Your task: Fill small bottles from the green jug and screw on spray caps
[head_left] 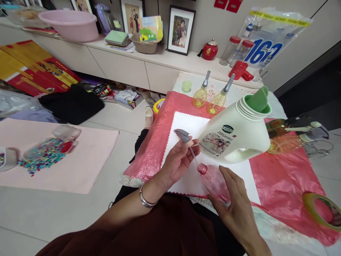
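My left hand (178,158), with a silver bangle on its wrist, pinches a grey pump head (182,135) by its pale collar. A thin clear tube (194,155) hangs from it, its lower end close to the mouth of a pink see-through bottle (214,180). Around that open, tilted bottle curve the thumb and fingers of my right hand (234,199). Just beyond both hands stands a large white jug (234,131) with a green spout in its open neck. Under them lies a white sheet with a scalloped edge (183,122).
Two yellowish pump bottles (200,96) stand behind the jug, near a small green cup (187,86). More bottles (283,144) lie to its right. A tape roll (323,211) rests on the red plastic cover (287,174). Colourful beads (45,156) cover part of a pink table at left.
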Motion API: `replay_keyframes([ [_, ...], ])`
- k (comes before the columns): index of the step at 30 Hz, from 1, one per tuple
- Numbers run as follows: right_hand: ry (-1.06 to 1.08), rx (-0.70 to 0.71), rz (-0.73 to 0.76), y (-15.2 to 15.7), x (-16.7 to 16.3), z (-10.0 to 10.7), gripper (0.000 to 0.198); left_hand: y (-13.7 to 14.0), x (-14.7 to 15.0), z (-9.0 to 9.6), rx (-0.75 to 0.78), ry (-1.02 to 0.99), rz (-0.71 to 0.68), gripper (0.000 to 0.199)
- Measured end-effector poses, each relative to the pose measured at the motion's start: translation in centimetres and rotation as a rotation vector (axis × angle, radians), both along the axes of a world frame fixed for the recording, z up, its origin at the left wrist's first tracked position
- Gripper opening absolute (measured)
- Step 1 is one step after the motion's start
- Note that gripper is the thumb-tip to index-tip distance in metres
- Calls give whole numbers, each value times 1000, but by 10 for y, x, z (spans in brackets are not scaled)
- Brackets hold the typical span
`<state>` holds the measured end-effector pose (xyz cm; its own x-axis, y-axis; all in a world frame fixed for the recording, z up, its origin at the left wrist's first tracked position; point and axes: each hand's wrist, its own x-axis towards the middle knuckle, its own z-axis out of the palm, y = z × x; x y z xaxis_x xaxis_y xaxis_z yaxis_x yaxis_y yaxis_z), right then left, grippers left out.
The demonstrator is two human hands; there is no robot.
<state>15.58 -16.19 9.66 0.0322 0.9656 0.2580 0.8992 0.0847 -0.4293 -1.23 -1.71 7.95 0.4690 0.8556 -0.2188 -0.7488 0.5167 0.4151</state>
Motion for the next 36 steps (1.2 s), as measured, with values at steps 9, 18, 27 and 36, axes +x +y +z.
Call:
replay_keyframes([
  [9,132,55,-70,4,-19,-6,64,-20,10,1,61,-17,-117,44],
  [18,218,68,-89,6,-27,-11,61,-23,12,0,123,33,-120,41],
  [27,246,100,-101,4,-27,-17,61,-23,10,-1,128,65,-122,40],
  [36,371,164,-77,2,-27,-24,66,-23,10,-2,140,37,-140,38],
])
